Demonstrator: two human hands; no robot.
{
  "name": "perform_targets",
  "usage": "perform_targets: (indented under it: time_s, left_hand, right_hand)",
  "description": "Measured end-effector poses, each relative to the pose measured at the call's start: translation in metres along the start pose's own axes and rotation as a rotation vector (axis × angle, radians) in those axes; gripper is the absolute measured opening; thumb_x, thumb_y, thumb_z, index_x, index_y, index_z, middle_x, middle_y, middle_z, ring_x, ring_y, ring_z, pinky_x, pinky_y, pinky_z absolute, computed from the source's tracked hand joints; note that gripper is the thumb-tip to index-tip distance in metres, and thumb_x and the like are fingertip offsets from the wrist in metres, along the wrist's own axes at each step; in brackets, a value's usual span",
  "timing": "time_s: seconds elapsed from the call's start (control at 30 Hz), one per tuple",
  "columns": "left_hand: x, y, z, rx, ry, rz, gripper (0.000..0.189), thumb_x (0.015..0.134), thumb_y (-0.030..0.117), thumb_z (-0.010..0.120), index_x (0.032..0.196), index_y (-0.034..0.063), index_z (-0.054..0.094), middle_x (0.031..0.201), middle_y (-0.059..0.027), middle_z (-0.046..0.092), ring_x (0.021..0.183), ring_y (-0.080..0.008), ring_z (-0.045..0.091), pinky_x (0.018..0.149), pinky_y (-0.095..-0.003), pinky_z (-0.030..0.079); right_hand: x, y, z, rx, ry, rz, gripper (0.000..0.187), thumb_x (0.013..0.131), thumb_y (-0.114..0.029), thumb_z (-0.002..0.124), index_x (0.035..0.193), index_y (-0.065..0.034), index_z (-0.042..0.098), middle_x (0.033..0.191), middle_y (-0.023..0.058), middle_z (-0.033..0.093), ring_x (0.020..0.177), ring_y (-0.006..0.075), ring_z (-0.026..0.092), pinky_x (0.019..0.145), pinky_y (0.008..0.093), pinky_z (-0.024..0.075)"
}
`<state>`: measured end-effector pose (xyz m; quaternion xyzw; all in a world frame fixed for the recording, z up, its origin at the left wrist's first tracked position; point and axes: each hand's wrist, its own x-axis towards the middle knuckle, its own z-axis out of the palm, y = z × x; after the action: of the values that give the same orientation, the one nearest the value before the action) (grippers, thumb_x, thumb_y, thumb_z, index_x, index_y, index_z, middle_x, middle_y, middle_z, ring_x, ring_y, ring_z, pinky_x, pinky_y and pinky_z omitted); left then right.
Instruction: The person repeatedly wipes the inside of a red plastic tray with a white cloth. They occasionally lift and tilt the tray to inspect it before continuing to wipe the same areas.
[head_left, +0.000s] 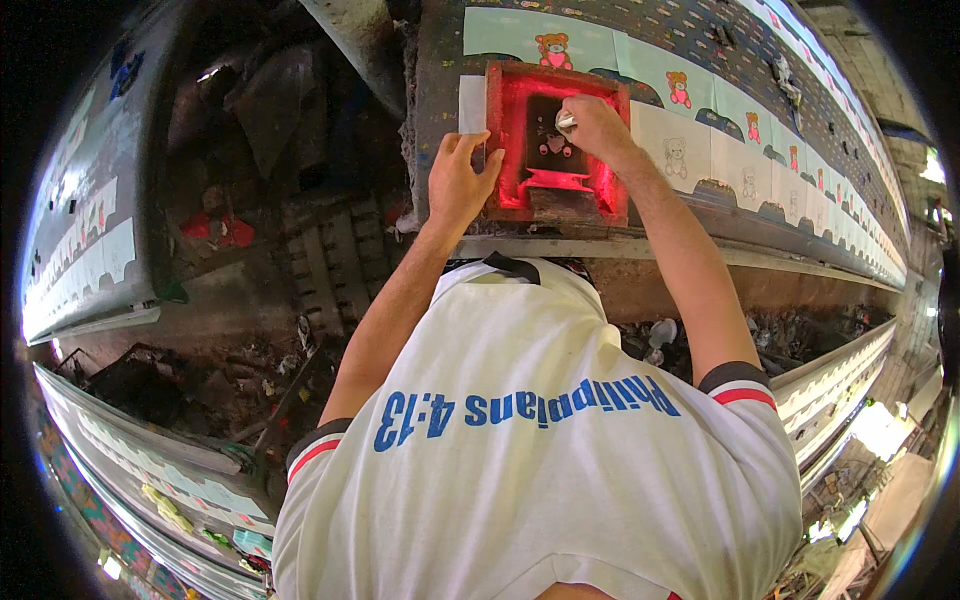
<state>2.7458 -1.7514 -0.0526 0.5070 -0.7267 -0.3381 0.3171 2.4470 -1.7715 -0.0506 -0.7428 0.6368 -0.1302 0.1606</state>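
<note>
A wooden screen-printing frame (499, 90), stained bright red on the inside, lies on the long printing table in front of me. In its dark middle window a small bear stencil (555, 145) shows pink patches. My right hand (600, 129) is inside the frame, closed around a small pale tool (566, 120) whose kind I cannot make out. At the frame's left edge, my left hand (463, 171) touches the wood with thumb and forefinger, fingers apart. A blank white piece (472, 105) lies partly beside the frame, behind these fingers.
Right of the frame runs a row of white pieces with bear outlines (675, 157). Behind them, pale green pieces carry coloured bears (555, 51). Another printing table (97, 195) stands at left across a dark gap. Debris (225, 397) litters the floor behind me.
</note>
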Motion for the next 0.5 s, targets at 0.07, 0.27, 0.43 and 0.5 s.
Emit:
perform_targets:
  time_s: [0.07, 0.27, 0.43, 0.5]
  left_hand:
    - [-0.001, -0.004, -0.002, -0.011, -0.009, 0.002, 0.04, 0.097, 0.031, 0.086, 0.128, 0.0076, 0.076, 0.115, -0.0156, 0.069, 0.106, -0.0339, 0.071, 0.091, -0.0449, 0.059]
    - [0.0, 0.001, -0.002, -0.022, -0.018, -0.011, 0.041, 0.097, 0.032, 0.086, 0.128, 0.0076, 0.076, 0.116, -0.0152, 0.069, 0.105, -0.0339, 0.071, 0.091, -0.0453, 0.059]
    - [0.0, -0.003, -0.005, -0.023, -0.024, -0.004, 0.041, 0.097, 0.031, 0.086, 0.128, 0.0068, 0.076, 0.116, -0.0156, 0.07, 0.105, -0.034, 0.071, 0.092, -0.0447, 0.058]
    - [0.001, -0.004, -0.003, -0.036, -0.015, 0.007, 0.042, 0.096, 0.03, 0.088, 0.128, 0.0059, 0.077, 0.116, -0.0171, 0.07, 0.105, -0.0349, 0.072, 0.093, -0.0438, 0.058]
  right_hand:
    - [-0.002, -0.003, -0.002, 0.125, -0.18, 0.08, 0.017, 0.083, -0.007, 0.081, 0.097, -0.0033, 0.073, 0.098, 0.0207, 0.075, 0.098, 0.0433, 0.076, 0.085, 0.054, 0.061]
    - [-0.011, 0.001, 0.003, -0.032, -0.12, -0.062, 0.019, 0.083, -0.009, 0.084, 0.096, -0.0036, 0.072, 0.098, 0.0189, 0.075, 0.099, 0.0427, 0.075, 0.085, 0.0538, 0.0612]
    - [-0.016, -0.008, -0.006, 0.024, -0.203, -0.037, 0.021, 0.086, -0.011, 0.083, 0.1, -0.0045, 0.068, 0.1, 0.0178, 0.071, 0.102, 0.0428, 0.074, 0.086, 0.0544, 0.0602]
    - [-0.033, -0.01, 0.006, -0.052, -0.139, -0.143, 0.022, 0.087, -0.01, 0.082, 0.102, -0.0048, 0.067, 0.1, 0.0181, 0.07, 0.102, 0.043, 0.073, 0.086, 0.0543, 0.0596]
